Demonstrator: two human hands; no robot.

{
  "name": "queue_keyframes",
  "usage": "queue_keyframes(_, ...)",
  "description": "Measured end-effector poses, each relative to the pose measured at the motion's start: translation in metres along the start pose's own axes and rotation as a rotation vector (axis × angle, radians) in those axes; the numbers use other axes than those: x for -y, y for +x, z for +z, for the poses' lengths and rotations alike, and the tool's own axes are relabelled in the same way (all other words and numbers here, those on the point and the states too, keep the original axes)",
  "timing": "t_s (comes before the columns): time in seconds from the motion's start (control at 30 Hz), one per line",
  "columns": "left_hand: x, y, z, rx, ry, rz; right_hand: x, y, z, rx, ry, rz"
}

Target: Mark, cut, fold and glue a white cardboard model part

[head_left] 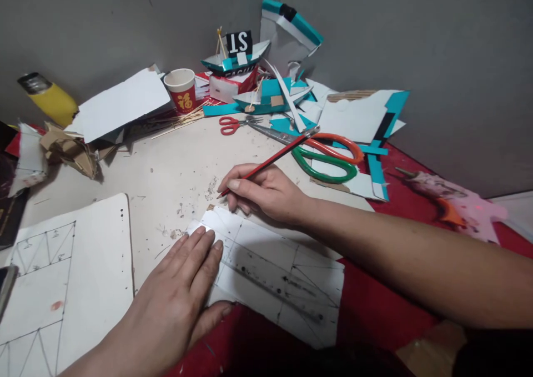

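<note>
My left hand (177, 296) lies flat, fingers together and stretched out, pressing on a clear ruler (266, 280) and the white card sheet (287, 266) under it. The sheet carries pencilled lines and triangles. My right hand (262, 191) pinches a red pencil (266, 166), whose tip touches the table at the sheet's far corner. The pencil's shaft slants up to the right, over the big scissors.
Large scissors with green and orange handles (328, 155) and small red scissors (233, 124) lie beyond my hands. Behind them stand paper boats (237, 60), a paper cup (181, 88) and teal card scraps. A second drawn white sheet (66, 288) lies left, and a yellow tube (48, 96) far left.
</note>
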State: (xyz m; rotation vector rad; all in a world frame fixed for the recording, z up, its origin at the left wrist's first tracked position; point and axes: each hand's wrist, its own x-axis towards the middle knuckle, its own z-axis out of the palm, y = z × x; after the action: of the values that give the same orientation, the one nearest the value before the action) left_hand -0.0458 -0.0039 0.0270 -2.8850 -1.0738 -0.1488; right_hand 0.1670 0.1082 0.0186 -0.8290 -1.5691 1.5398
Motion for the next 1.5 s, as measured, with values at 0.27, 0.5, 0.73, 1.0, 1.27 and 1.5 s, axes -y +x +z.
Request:
queue_keyframes(0.27,0.002,-0.001,-0.002,0.009,0.002,0.014,0.002,0.001,0.0,0.012,-0.018,0.012)
queue_keyframes(0.5,0.002,-0.001,-0.002,0.001,-0.023,0.008,0.004,0.002,0.0,0.009,-0.04,0.016)
queue_keyframes(0.73,0.002,0.0,-0.002,-0.005,-0.017,0.0,0.003,0.002,0.001,0.003,-0.04,0.024)
queue_keyframes(1.0,0.002,0.001,-0.001,0.0,-0.012,0.007,0.005,0.002,0.0,0.003,-0.036,0.041)
queue_keyframes(1.27,0.002,0.002,-0.005,0.036,-0.006,0.002,0.003,0.0,0.001,0.017,-0.055,0.01)
queue_keyframes(1.5,-0.015,-0.003,-0.009,0.002,0.052,0.007,0.004,0.0,0.003,0.011,-0.047,0.032)
